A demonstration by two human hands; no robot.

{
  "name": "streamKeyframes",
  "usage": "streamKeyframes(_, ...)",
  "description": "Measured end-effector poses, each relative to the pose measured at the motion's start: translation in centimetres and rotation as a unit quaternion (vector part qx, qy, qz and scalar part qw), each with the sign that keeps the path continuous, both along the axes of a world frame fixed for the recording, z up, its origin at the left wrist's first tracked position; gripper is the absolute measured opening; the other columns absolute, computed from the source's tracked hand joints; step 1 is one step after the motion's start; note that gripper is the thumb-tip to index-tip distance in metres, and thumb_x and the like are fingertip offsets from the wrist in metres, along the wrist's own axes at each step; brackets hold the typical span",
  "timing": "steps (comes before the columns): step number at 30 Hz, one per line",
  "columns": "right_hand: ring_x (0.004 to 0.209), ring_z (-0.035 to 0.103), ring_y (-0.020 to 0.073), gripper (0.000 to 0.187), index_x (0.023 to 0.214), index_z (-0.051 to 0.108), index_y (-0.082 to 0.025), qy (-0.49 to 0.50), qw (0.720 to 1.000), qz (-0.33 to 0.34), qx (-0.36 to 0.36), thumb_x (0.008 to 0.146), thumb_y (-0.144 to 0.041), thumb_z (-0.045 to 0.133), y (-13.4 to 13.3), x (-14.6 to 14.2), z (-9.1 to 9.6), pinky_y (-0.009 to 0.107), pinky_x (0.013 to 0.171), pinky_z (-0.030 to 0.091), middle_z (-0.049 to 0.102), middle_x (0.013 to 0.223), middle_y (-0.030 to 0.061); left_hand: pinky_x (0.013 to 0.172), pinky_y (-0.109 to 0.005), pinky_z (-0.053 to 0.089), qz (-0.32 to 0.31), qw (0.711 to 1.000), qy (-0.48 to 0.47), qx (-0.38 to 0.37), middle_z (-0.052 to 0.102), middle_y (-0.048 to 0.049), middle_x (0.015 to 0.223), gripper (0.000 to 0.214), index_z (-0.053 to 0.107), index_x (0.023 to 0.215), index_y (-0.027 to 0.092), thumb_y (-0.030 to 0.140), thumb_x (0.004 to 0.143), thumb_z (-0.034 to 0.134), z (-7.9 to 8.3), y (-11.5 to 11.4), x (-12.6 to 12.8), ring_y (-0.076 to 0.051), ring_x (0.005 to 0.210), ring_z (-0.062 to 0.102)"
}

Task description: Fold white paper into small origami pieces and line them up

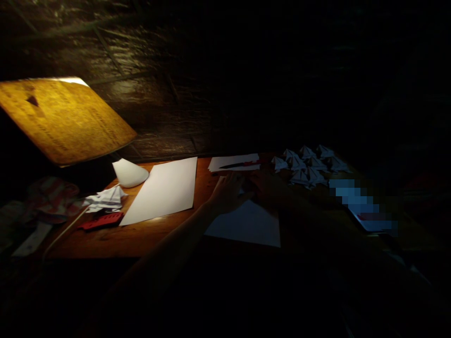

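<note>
A white sheet of paper [246, 225] lies on the wooden table before me, mostly in shadow. My left hand [230, 190] rests on its far part, fingers stretched out and apart over the paper. Close beside it, my right hand [263, 185] touches the paper's far right part; its fingers are too dark to make out. Just beyond both hands, a knife [241, 164] with a dark blade and a red handle lies across a small stack of white paper [218, 162].
Several folded paper figures [305, 162] stand at the back right, near a blurred-out phone-like device [362, 206]. Leftward are another white sheet [169, 188], a curled paper [129, 172], a crumpled striped paper [105, 199], a red object [102, 220] and a lit yellow lampshade [66, 119].
</note>
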State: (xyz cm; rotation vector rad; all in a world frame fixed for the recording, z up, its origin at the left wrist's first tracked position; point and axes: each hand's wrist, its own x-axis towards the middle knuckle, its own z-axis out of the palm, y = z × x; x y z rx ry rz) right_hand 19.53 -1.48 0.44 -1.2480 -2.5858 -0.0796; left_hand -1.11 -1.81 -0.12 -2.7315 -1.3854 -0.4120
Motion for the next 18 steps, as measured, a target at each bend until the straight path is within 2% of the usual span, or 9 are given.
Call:
streamKeyframes(9, 0.119, 0.057, 0.0308, 0.035, 0.123, 0.067, -0.012, 0.011, 1.0, 0.001, 0.004, 0.107, -0.032, 0.043, -0.41, -0.02, 0.09, 0.047, 0.108, 0.043, 0.065, 0.131, 0.0165, 0.104, -0.057, 0.048, 0.012, 1.0, -0.014, -0.008, 0.053, -0.0169, 0.139, 0.048, 0.054, 0.131, 0.017, 0.05, 0.098, 0.06, -0.34, -0.37, 0.1, -0.037, 0.129, 0.051)
streamKeyframes(18, 0.125, 0.057, 0.0287, 0.03, 0.125, 0.065, -0.012, 0.037, 0.999, 0.006, -0.01, 0.104, -0.021, 0.046, -0.55, -0.54, -0.15, 0.045, 0.11, 0.043, 0.064, 0.135, 0.0174, 0.107, -0.057, 0.045, 0.028, 0.999, 0.016, -0.026, 0.051, -0.019, 0.141, 0.043, 0.052, 0.129, 0.015, 0.041, 0.097, 0.06, 0.02, -0.8, 0.41, -0.038, 0.13, 0.05)
